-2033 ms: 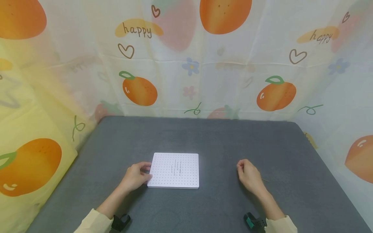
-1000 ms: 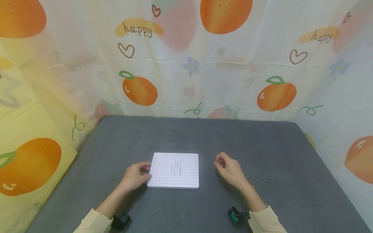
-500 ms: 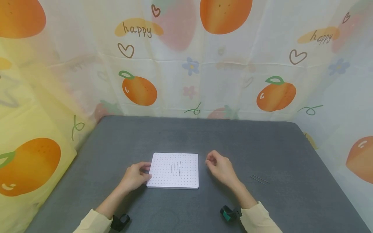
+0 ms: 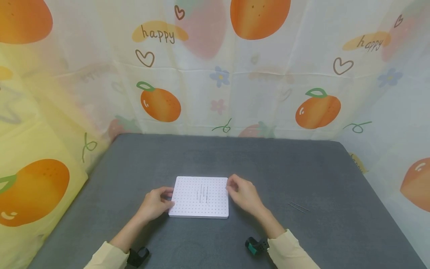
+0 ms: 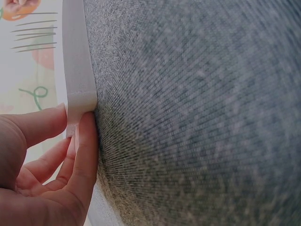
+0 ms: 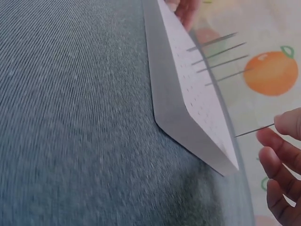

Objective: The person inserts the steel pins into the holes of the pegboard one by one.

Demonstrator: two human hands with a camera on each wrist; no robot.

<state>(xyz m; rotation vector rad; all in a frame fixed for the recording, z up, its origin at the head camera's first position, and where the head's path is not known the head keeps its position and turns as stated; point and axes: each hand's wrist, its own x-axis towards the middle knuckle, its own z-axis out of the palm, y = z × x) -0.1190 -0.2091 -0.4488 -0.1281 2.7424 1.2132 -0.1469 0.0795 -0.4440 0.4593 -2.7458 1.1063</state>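
A white board with rows of small holes (image 4: 186,210) lies on the dark table. Several thin metal pins (image 6: 219,53) stand upright out of its middle. At the board's left edge my left hand (image 4: 154,203) grips the corner, thumb on the top face and fingers against the side in the left wrist view. My right hand (image 4: 245,195) is over the board's right edge. Between its thumb and index finger it pinches one thin metal pin (image 6: 254,130), whose free tip points toward the board's surface; the other fingers are loosely bent.
Two more thin pins (image 4: 300,206) lie side by side on the grey table (image 4: 262,160), right of the board. A patterned curtain (image 4: 201,93) hangs behind the table's far edge. Each wrist wears a black strap (image 4: 256,245) with a device.
From the right side of the table my right hand has moved left to the board's edge. Two loose pins it had covered now show. My left hand and the board have stayed put.
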